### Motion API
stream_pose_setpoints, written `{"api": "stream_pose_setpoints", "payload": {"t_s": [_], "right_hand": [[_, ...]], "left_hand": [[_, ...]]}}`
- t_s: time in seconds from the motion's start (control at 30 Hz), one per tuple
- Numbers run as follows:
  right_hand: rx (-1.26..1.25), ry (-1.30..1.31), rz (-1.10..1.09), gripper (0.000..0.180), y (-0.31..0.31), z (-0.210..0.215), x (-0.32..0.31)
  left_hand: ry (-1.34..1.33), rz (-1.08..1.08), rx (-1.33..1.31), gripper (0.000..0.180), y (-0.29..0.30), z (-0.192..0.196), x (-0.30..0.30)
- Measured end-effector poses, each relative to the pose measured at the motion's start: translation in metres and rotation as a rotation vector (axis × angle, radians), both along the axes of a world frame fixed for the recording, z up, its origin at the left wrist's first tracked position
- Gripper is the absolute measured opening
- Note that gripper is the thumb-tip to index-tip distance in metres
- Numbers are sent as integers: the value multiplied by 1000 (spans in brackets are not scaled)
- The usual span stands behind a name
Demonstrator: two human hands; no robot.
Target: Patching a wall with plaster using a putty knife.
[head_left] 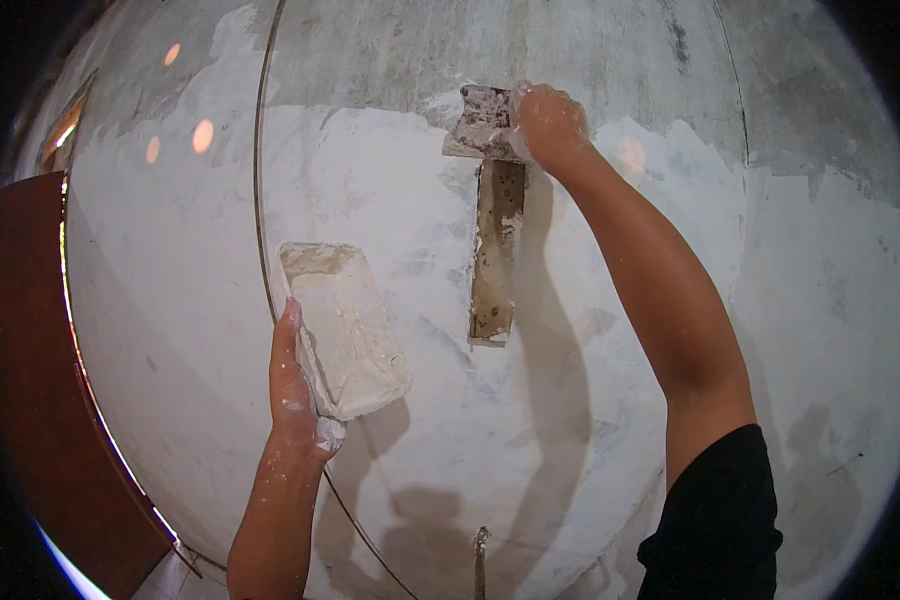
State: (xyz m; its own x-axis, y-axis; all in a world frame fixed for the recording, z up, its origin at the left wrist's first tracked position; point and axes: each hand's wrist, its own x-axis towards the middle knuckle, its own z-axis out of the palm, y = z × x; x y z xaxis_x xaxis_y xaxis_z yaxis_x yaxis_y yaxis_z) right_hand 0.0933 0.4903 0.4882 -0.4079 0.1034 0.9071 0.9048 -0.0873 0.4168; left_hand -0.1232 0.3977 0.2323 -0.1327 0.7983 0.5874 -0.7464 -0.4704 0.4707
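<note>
1. The right hand (548,122) was raised to about twelve o'clock, fingers closed on a trowel (482,124) pressed flat against the wall (170,300).
2. Straight below the trowel, toward six o'clock, ran a narrow bare strip (496,250) through the wet white plaster.
3. The left hand (292,385), lower and toward eight o'clock, gripped the bottom edge of a hawk (345,325), fingers wrapped behind it; the board was loaded with pale plaster.
4. A brown door (30,350) stood at nine o'clock, beside the wall.
</note>
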Motion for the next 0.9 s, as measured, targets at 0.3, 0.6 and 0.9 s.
{"api": "stream_pose_setpoints", "payload": {"t_s": [0.3,0.6,0.9], "right_hand": [[153,203,-37,34,-2,11,22],[0,435,-18,27,-4,1,46],[-140,616,94,32,-5,-34,53]], "left_hand": [[-5,-4,-14,62,9,1,7],[-17,22,0,60,-9,10,12],[6,-6,25,60,-9,16,29]]}}
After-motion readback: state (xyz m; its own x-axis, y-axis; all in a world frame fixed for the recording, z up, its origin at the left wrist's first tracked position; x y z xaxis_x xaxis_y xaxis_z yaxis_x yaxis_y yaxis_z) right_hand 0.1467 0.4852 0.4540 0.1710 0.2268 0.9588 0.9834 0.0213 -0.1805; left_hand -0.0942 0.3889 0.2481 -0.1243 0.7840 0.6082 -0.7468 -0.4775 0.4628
